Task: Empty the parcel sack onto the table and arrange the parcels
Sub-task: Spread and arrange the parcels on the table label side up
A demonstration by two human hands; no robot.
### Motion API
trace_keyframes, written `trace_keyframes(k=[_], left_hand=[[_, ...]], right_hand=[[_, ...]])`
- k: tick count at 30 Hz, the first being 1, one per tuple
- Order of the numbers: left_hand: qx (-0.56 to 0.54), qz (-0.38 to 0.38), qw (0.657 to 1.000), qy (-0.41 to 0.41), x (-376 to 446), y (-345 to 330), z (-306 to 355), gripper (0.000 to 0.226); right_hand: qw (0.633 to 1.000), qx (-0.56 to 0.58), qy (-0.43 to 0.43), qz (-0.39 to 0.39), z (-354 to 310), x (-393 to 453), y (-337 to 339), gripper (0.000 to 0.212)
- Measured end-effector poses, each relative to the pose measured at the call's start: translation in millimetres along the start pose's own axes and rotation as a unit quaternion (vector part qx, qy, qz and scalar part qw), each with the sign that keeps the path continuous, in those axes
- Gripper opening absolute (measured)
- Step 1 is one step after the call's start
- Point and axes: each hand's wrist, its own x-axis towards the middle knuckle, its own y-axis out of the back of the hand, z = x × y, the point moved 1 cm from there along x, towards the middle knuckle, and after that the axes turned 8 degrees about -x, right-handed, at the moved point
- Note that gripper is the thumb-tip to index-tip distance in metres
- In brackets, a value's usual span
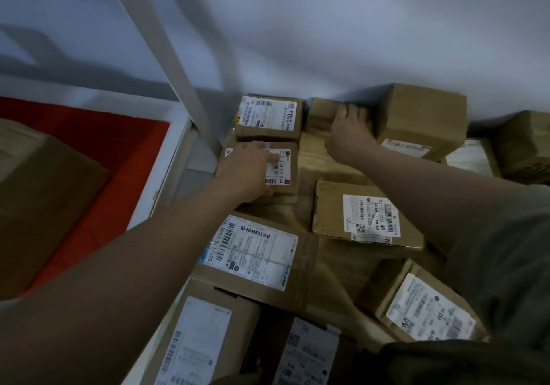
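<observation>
The parcels already lie spread over the wooden tabletop (309, 158), so this looks like the arranging stage; no sack is in view.

The left hand (247, 170) lies on a small labelled box (282, 170) at about 11 o'clock, palm down with fingers fairly straight across its label, probably to slide it square behind the labelled box (269, 119) that sits just beyond it toward 12. The two nearly touch, which suggests a column being built along the tabletop's left edge, beside the white frame post (178, 66).

The right hand (351, 122) reaches to 12 o'clock, fingers curled over the top of a plain brown box (323, 110) against the wall (327, 27), apparently holding it to tuck it between the far labelled box and a taller carton (422, 116) at 1 o'clock.

Nearer parcels, such as the flat one (366, 218) at 3 o'clock, lie askew and well apart, seemingly not yet sorted.
</observation>
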Motion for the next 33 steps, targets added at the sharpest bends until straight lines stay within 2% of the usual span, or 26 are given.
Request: trace_keyframes(k=[3,6,8,11,13,14,15,17,18,21,22,23,26,28,29,31,33], left_hand=[[-0.005,0.008,1.000,0.002,0.1,-0.4,-0.2,0.079],[-0.003,0.014,1.000,0.003,1.1,-2.0,0.0,0.078],[0.004,0.015,1.000,0.001,1.0,-2.3,0.4,0.078],[-0.011,-0.001,1.000,0.006,2.7,-0.6,-2.3,0.080],[-0.112,-0.008,0.993,0.027,2.1,2.5,-3.4,0.077],[-0.214,0.006,0.976,0.050,0.8,5.1,-0.9,0.073],[-0.332,0.034,0.940,0.075,-2.4,8.5,6.3,0.067],[-0.507,0.082,0.849,0.123,-7.4,13.7,25.2,0.055],[-0.552,0.083,0.819,0.133,-6.7,14.9,33.3,0.050],[-0.670,0.016,0.725,0.158,-5.7,15.1,48.6,0.040],[-0.699,0.007,0.696,0.163,-5.7,16.1,49.2,0.036],[-0.714,0.008,0.680,0.163,-5.2,16.7,46.6,0.033],[-0.736,0.025,0.658,0.159,-9.9,19.4,35.8,0.028],[-0.745,0.026,0.648,0.156,-14.6,19.0,30.1,0.028],[-0.744,0.019,0.650,0.154,-16.5,17.8,28.6,0.030],[-0.735,0.010,0.661,0.147,-19.9,15.4,30.0,0.034],[-0.721,0.019,0.677,0.143,-21.8,14.0,34.7,0.036]], right_hand=[[0.997,-0.077,-0.017,0.024,-0.3,8.7,-8.2,0.088],[0.988,-0.140,-0.007,0.061,2.1,5.2,-9.5,0.068],[0.989,-0.129,0.003,0.076,5.7,-2.4,-12.8,0.056],[0.992,-0.046,0.013,0.118,12.4,-22.4,-14.7,0.049],[0.985,-0.012,0.043,0.169,18.2,-39.6,-12.0,0.050],[0.978,-0.004,0.065,0.197,21.4,-48.3,-10.5,0.051],[0.970,0.004,0.086,0.226,25.0,-55.9,-9.8,0.051],[0.954,0.034,0.121,0.274,31.2,-68.5,-8.5,0.051],[0.944,0.048,0.140,0.294,33.3,-73.0,-7.5,0.051],[0.920,0.075,0.205,0.327,36.8,-81.9,-4.7,0.050],[0.918,0.089,0.219,0.318,37.3,-86.2,-3.3,0.051],[0.922,0.119,0.223,0.294,37.6,-91.4,-2.4,0.053],[0.925,0.307,0.149,0.169,34.9,-109.3,0.7,0.071],[0.877,0.471,0.064,0.072,28.1,-115.9,0.5,0.066],[0.833,0.554,0.014,0.015,24.0,-115.6,0.5,0.060],[0.721,0.679,-0.081,-0.109,17.9,-111.7,-1.0,0.054],[0.642,0.738,-0.134,-0.160,14.1,-108.2,-3.0,0.044]])
